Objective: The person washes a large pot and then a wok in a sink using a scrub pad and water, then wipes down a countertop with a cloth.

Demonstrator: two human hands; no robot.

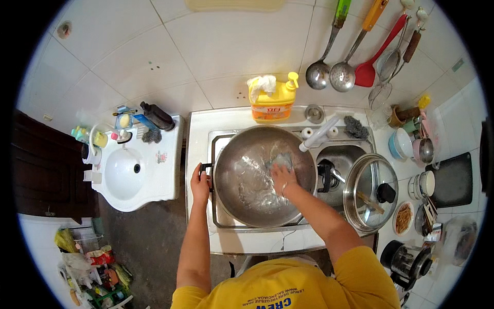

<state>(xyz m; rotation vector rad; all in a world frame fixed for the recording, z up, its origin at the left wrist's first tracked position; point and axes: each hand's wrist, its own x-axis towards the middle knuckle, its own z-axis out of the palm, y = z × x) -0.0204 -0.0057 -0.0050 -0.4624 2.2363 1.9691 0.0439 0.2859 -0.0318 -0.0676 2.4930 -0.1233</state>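
A large, wide metal wok (242, 206) with two black side handles rests over the sink, shallow water rippling in it. My left hand (200, 183) is closed round the wok's left handle (207, 168). Inside the wok, my right hand (282, 177) presses a pale grey-blue cloth (282, 160) against the wet bottom, right of centre. The cloth lies partly hidden under the fingers, so its exact kind is hard to make out. A bracelet circles the right wrist.
A faucet (320, 135) and glass lid (370, 191) stand right of the wok. Behind is a yellow pump bottle (272, 100); a ladle (318, 74) and other utensils hang above. At left is a white washbasin (123, 175); at right, bowls (401, 144) and a blender jug (409, 260).
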